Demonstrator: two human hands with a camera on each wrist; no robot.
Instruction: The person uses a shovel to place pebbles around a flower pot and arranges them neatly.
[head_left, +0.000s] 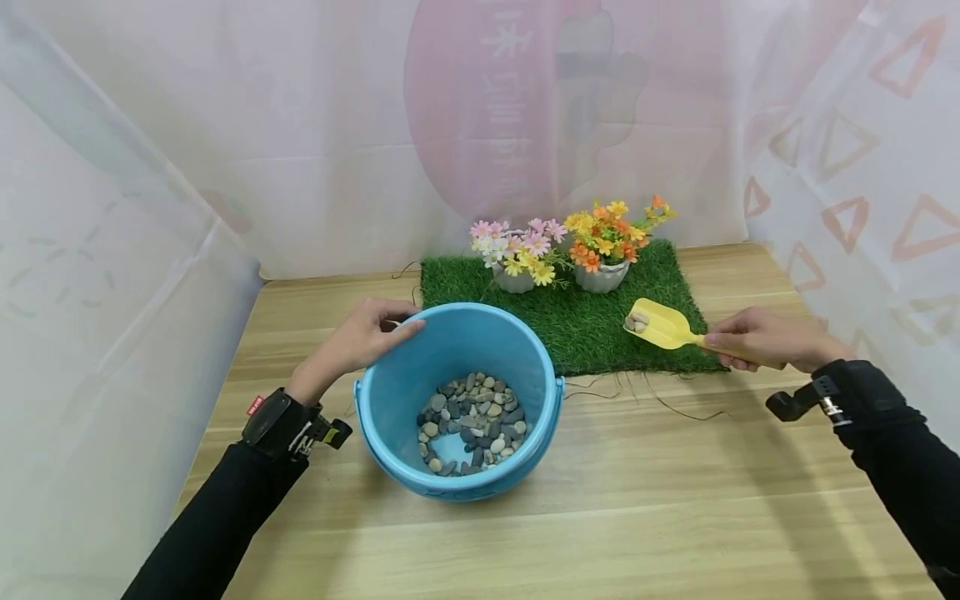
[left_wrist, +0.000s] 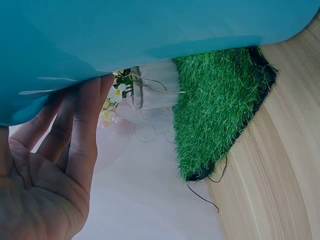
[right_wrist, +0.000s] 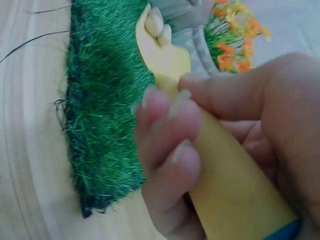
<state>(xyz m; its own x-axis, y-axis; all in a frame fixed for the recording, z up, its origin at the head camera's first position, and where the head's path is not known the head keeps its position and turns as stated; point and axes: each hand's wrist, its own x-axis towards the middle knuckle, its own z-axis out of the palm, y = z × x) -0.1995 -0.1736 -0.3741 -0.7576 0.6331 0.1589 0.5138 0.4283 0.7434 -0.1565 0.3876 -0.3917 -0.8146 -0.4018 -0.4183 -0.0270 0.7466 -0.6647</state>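
A blue bucket (head_left: 390, 433) stands on the wooden table, with grey, dark and tan pebbles (head_left: 480, 421) over its bottom. My left hand (head_left: 367, 333) grips the bucket's rim at the upper left, thumb on one side and fingers on the other; the left wrist view shows those fingers (left_wrist: 82, 130) against the blue wall. In my right hand (head_left: 765, 337) is the handle of a yellow toy shovel (head_left: 667, 325). Several pale pebbles (head_left: 637, 322) lie in its scoop, above the artificial grass mat. The right wrist view shows fingers and thumb wrapped around the handle (right_wrist: 235, 185).
Behind the bucket lies a green artificial grass mat (head_left: 592, 337) with loose dark threads at its edge. On it stand a pot of pink, white and yellow flowers (head_left: 517, 250) and a pot of orange and yellow flowers (head_left: 603, 246). Printed cloth walls (head_left: 337, 150) surround the table (head_left: 637, 517).
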